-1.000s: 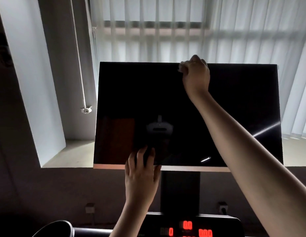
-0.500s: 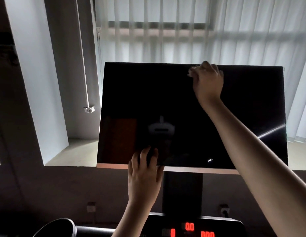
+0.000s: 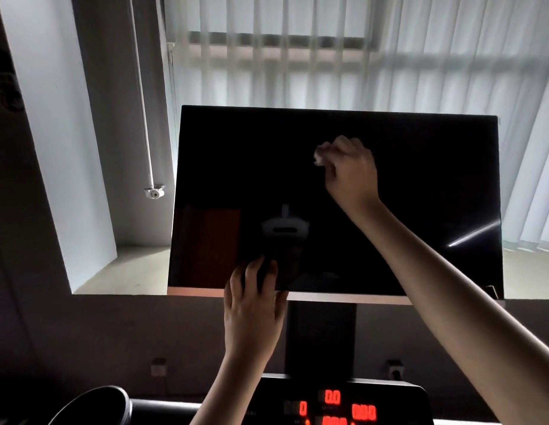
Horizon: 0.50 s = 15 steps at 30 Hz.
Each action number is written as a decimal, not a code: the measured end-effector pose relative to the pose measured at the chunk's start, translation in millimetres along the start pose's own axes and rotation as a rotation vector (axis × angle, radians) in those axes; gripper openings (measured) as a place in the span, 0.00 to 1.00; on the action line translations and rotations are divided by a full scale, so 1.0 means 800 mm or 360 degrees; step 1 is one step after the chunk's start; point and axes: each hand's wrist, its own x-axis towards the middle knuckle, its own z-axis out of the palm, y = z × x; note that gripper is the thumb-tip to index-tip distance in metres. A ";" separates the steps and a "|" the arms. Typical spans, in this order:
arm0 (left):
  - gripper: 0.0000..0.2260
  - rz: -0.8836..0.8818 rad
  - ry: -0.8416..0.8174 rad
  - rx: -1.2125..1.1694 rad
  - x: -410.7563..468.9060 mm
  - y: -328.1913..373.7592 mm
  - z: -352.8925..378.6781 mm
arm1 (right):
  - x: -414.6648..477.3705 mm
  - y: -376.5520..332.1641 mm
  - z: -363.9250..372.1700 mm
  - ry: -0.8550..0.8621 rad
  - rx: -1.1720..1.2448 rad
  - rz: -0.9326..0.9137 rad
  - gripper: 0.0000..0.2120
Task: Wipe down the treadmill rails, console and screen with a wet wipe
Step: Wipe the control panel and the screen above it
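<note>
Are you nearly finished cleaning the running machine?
Not yet. The top edge of the screen looks done: the wipe was up there a second ago. Now the right hand rubs the wipe across the upper screen while the left hand rests on its bottom edge. Left to do: the rest of the screen, the console with red numbers below, and the rails, which I cannot make out here.
</note>
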 end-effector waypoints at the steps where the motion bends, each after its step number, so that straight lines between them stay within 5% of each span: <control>1: 0.24 -0.0001 -0.0005 0.0001 0.000 0.000 0.000 | -0.004 0.005 -0.003 -0.0025 -0.0013 -0.0097 0.07; 6: 0.24 -0.0020 -0.0025 -0.0004 0.000 0.001 0.000 | -0.002 0.019 -0.015 0.0125 -0.0061 0.0324 0.08; 11: 0.25 -0.0010 -0.0017 0.0010 0.002 0.002 0.000 | -0.035 0.013 -0.014 -0.0049 -0.0034 -0.0216 0.07; 15: 0.24 -0.0006 -0.0009 0.0023 0.001 0.001 0.000 | -0.027 0.018 -0.022 0.0101 -0.0099 0.0170 0.08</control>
